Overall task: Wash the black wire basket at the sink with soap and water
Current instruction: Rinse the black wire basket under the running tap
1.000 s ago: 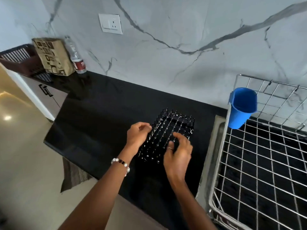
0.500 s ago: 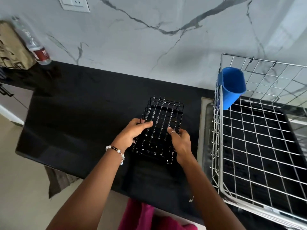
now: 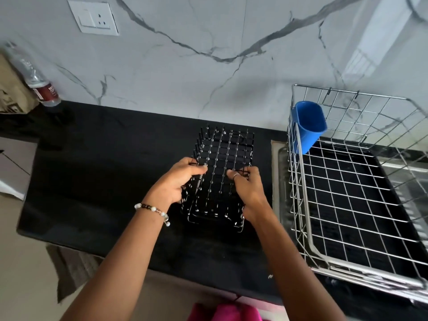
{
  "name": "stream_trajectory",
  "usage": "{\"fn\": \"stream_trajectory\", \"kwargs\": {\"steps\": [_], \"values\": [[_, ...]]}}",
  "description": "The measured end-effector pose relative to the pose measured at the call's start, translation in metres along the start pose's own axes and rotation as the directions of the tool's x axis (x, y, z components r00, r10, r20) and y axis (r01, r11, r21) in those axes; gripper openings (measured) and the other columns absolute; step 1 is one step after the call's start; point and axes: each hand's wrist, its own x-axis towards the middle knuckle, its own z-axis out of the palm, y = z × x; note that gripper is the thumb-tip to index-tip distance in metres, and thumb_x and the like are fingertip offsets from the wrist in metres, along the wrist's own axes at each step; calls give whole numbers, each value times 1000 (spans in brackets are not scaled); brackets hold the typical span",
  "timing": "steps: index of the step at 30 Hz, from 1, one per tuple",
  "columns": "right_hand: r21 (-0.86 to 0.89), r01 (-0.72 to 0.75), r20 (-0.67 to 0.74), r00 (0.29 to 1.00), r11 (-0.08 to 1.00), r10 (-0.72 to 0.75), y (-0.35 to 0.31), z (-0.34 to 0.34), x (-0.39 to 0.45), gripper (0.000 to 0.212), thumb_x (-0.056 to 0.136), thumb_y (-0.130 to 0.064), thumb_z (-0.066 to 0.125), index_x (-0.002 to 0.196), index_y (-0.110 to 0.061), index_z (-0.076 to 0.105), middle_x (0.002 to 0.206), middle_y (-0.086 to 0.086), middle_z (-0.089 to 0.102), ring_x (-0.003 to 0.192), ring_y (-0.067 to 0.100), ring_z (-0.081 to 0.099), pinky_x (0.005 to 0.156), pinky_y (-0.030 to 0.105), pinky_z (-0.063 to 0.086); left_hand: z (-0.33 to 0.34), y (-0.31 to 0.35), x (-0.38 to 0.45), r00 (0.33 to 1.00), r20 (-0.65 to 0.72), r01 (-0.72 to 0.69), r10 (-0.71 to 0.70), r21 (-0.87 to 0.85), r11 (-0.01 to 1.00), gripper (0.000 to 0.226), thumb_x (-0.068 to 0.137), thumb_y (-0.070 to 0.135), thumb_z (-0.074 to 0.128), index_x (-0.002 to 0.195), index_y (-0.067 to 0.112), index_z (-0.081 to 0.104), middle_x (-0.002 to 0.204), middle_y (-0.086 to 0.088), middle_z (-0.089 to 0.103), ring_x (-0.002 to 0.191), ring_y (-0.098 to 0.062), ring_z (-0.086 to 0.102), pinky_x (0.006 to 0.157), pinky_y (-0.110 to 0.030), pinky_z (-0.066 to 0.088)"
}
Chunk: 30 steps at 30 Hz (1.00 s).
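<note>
The black wire basket stands on the black countertop, toward its right end and nearer the back wall than the front edge, just left of the steel sink rim. The left hand grips the basket's left side, its fingers curled over the top wires and the thumb lying along the near face; a beaded bracelet circles that wrist. The right hand holds the right side, fingers hooked through the mesh at the upper edge, a ring on one finger. To the right, a steel wire dish rack sits over the sink area with a dark tray beneath it, and a blue plastic cup hangs at the rack's back left corner. At the far left back corner of the countertop a clear plastic bottle with a red label leans beside a brown paper bag. A white wall socket is set in the marble backsplash.
</note>
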Motion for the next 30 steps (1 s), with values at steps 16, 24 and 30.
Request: {"fn": "stream_trajectory", "kwargs": {"steps": [16, 24, 30], "values": [[90, 466, -81, 884, 880, -460, -138, -120, -129, 42, 69, -30, 81, 101, -21, 56, 107, 10, 66, 84, 21, 66, 66, 31, 52, 52, 110, -125, 906, 233, -293, 353, -258, 921, 91, 58, 43, 83, 139, 38, 43, 103, 4, 64, 94, -24, 62, 63, -37, 52], [76, 532, -325, 813, 843, -484, -120, -327, -191, 29, 72, -17, 79, 95, -19, 60, 87, 10, 71, 60, 10, 60, 55, 26, 40, 250, 123, -190, 770, 547, -221, 329, -255, 941, 85, 55, 49, 83, 132, 24, 56, 97, -6, 55, 92, -26, 57, 61, -37, 53], [14, 495, -416, 793, 869, -445, -73, -492, -211, 25, 75, -9, 76, 90, -17, 59, 65, -8, 69, 58, 3, 62, 52, 21, 43, 424, 95, -234, 744, 639, -166, 197, -109, 980, 54, 55, 66, 73, 100, 38, 65, 114, -8, 56, 106, -29, 58, 97, -59, 46]]}}
